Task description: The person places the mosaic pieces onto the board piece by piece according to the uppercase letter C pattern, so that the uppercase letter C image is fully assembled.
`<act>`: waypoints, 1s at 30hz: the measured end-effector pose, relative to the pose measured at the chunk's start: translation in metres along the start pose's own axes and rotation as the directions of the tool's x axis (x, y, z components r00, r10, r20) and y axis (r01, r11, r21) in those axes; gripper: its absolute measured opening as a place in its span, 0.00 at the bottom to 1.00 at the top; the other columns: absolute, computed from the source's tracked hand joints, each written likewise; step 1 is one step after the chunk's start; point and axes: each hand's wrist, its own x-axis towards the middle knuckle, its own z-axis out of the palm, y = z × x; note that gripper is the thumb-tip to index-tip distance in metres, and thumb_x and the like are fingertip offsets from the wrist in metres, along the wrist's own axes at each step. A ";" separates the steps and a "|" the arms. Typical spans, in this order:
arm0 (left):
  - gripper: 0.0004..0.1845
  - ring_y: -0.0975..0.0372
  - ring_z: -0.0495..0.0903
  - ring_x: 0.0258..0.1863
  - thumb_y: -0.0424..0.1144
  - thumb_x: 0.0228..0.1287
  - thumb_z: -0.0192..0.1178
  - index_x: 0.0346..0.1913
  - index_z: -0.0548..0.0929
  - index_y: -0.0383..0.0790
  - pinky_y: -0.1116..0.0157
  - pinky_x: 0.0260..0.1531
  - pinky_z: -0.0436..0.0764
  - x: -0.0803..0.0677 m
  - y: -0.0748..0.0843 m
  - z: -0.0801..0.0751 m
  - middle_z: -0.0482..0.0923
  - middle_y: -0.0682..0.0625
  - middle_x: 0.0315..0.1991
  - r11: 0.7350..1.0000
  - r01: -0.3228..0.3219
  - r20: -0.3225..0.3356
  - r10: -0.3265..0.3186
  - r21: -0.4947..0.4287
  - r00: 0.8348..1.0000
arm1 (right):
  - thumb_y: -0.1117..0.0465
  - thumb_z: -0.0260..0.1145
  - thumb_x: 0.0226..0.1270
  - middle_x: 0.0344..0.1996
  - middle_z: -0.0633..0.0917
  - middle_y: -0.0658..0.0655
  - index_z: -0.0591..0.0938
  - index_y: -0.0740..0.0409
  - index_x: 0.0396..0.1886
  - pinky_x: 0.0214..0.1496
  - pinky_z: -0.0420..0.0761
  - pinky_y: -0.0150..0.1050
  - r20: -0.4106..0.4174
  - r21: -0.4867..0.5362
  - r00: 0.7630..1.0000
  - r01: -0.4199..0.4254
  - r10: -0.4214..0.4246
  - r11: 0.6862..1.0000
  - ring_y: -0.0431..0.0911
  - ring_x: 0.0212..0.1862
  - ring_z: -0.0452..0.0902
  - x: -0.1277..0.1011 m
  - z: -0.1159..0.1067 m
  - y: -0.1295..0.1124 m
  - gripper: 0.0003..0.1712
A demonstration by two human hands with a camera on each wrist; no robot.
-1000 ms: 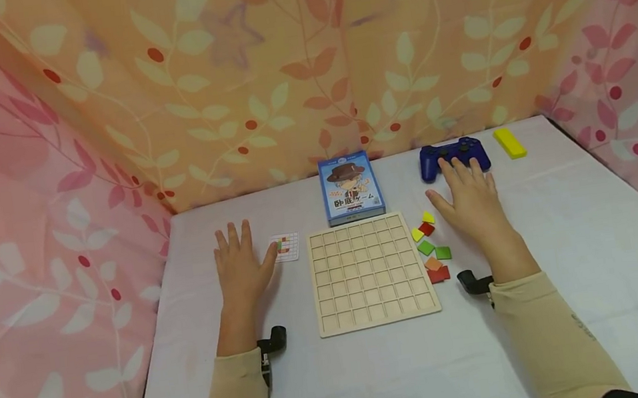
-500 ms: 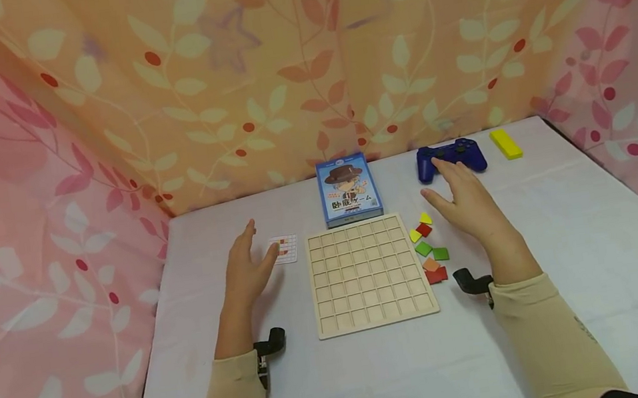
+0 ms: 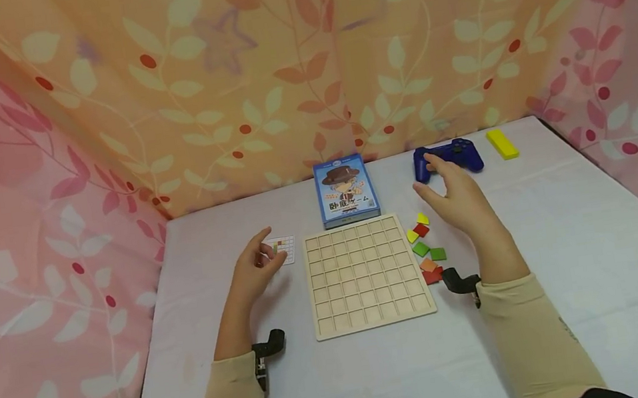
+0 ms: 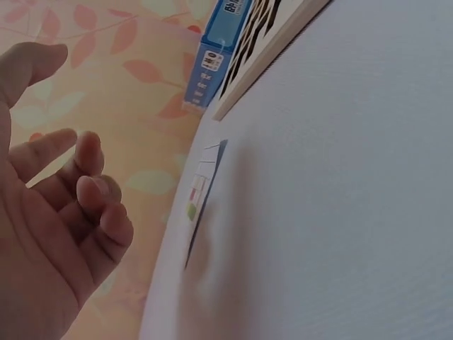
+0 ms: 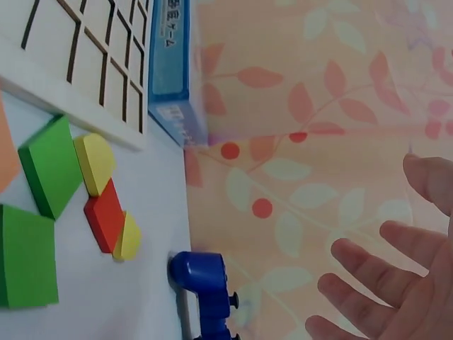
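Observation:
My left hand [image 3: 250,274] is above the table beside a small gridded card [image 3: 287,242], its fingers loosely bent and holding nothing. The left wrist view shows a gap between that hand and the card. My right hand [image 3: 461,204], fingers relaxed and apart, hovers right of the loose tiles and in front of a blue game controller [image 3: 467,154]. A wooden grid board [image 3: 368,276] lies between the hands. Along its right side are green tiles [image 3: 438,254], a red tile [image 3: 422,230], yellow rounded pieces [image 5: 95,163] and an orange tile [image 3: 428,265].
A blue card-game box [image 3: 346,189] lies just behind the board. At the back right is a yellow block [image 3: 502,144]. Patterned curtains [image 3: 277,63] enclose the white table [image 3: 368,387] at the back and sides.
Both hands were spread flatter a second ago. The left has turned sideways and its fingers have bent; the right has tilted and shifted slightly left. The objects lie as before.

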 end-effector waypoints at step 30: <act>0.38 0.65 0.59 0.12 0.34 0.63 0.71 0.76 0.69 0.48 0.67 0.14 0.59 0.002 -0.026 0.030 0.69 0.53 0.17 0.963 0.247 0.362 -0.192 -0.112 0.912 | 0.55 0.66 0.74 0.40 0.78 0.59 0.76 0.64 0.68 0.45 0.71 0.43 0.358 0.050 0.909 -0.247 0.214 0.968 0.52 0.42 0.72 0.014 0.027 0.059 0.28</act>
